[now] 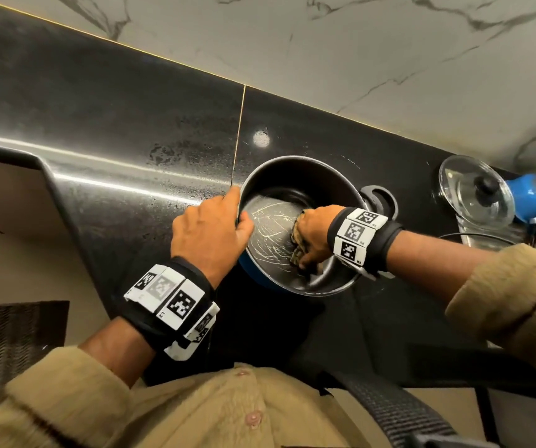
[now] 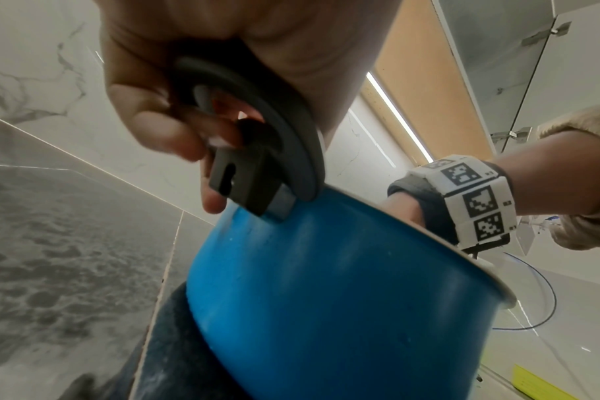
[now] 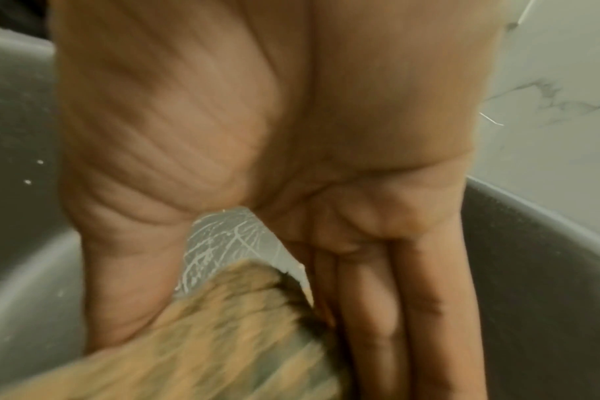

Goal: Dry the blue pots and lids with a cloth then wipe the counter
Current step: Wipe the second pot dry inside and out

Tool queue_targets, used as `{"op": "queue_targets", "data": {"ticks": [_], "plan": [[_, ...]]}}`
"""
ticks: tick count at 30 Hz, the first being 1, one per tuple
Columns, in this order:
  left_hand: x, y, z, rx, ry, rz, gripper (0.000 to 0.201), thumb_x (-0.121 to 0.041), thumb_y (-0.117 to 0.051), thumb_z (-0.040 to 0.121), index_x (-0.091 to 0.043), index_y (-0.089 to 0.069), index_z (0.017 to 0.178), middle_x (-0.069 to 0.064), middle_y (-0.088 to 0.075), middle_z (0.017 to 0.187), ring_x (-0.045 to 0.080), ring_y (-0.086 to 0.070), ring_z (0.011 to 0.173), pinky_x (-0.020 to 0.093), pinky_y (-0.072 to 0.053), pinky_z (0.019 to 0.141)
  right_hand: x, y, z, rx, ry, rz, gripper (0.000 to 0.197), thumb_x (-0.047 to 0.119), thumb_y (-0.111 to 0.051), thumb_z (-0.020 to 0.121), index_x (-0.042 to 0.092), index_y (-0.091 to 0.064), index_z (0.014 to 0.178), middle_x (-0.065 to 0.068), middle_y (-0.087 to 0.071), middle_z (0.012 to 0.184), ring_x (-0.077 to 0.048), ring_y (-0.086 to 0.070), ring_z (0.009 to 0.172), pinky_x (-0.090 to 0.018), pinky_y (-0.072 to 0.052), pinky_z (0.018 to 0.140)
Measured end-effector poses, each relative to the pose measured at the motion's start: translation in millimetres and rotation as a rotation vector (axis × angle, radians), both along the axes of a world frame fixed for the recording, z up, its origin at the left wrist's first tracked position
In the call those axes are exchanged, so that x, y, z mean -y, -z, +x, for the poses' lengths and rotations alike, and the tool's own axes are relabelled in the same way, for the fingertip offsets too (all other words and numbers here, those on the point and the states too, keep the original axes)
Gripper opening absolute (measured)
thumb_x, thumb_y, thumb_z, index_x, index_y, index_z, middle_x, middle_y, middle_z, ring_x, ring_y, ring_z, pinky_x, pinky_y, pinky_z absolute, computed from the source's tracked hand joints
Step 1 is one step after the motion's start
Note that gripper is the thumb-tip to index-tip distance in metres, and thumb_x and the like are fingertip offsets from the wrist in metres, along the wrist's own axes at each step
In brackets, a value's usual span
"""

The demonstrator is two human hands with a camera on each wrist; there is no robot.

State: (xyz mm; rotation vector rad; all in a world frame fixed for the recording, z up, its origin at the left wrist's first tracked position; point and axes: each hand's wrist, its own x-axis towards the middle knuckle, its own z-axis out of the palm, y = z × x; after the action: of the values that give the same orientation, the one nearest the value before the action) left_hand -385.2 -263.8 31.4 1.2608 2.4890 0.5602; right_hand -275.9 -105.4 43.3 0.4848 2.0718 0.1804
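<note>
A blue pot with a dark, scratched inside stands tilted on the black counter in the head view. My left hand grips its left side; in the left wrist view the left hand curls round the grey loop handle above the blue wall. My right hand is down inside the pot and holds a tan patterned cloth against the inner wall. In the right wrist view the cloth sits between thumb and fingers.
A glass lid with a black knob lies at the right, with a second blue pot just behind it. Marble wall tiles back the counter. Wet patches show on the counter left of the pot. The counter's front edge runs along the left.
</note>
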Motion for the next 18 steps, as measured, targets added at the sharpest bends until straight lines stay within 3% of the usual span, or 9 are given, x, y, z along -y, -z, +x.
{"op": "queue_targets", "data": {"ticks": [3, 8, 13, 15, 18], "plan": [[0, 0, 0, -0.004, -0.002, 0.017, 0.025, -0.037, -0.046, 0.099, -0.016, -0.056, 0.108, 0.007, -0.066, 0.092, 0.036, -0.06, 0.083, 0.037, -0.033, 0.069, 5, -3, 2, 0.096, 0.015, -0.035, 0.06, 0.055, -0.076, 0.076, 0.014, -0.065, 0.119, -0.006, -0.066, 0.115, -0.025, -0.066, 0.099, -0.029, -0.049, 0.07], [0, 1, 0, -0.008, -0.031, 0.015, 0.025, -0.037, -0.045, 0.1, -0.015, -0.057, 0.101, 0.001, -0.051, 0.083, 0.024, -0.041, 0.075, 0.036, -0.033, 0.069, 24, 0, 1, 0.136, -0.047, -0.132, 0.053, 0.032, -0.077, 0.083, 0.008, -0.058, 0.126, -0.009, -0.06, 0.124, -0.025, -0.062, 0.107, -0.031, -0.047, 0.071], [-1, 1, 0, -0.035, -0.015, 0.019, 0.028, -0.038, -0.045, 0.1, -0.015, -0.061, 0.099, 0.007, -0.065, 0.094, 0.034, -0.061, 0.085, 0.036, -0.034, 0.069, 40, -3, -16, -0.021, -0.063, -0.291, 0.033, 0.024, -0.071, 0.087, 0.005, -0.065, 0.114, -0.007, -0.064, 0.106, -0.021, -0.057, 0.085, -0.03, -0.046, 0.069], [-1, 1, 0, -0.046, -0.001, 0.028, 0.028, -0.038, -0.046, 0.099, -0.014, -0.062, 0.097, 0.008, -0.068, 0.097, 0.037, -0.064, 0.089, 0.036, -0.034, 0.068, 46, -4, -26, -0.055, -0.15, -0.315, 0.03, 0.02, -0.07, 0.086, 0.002, -0.067, 0.111, -0.009, -0.067, 0.106, -0.022, -0.063, 0.089, -0.029, -0.049, 0.071], [-1, 2, -3, -0.036, 0.019, 0.054, 0.028, -0.037, -0.049, 0.097, -0.013, -0.064, 0.094, 0.011, -0.068, 0.093, 0.039, -0.064, 0.087, 0.036, -0.034, 0.067, 50, -10, -38, -0.059, -0.353, -0.279, 0.039, 0.018, -0.069, 0.089, -0.001, -0.058, 0.122, -0.01, -0.062, 0.12, -0.023, -0.061, 0.104, -0.017, -0.032, 0.07]]}}
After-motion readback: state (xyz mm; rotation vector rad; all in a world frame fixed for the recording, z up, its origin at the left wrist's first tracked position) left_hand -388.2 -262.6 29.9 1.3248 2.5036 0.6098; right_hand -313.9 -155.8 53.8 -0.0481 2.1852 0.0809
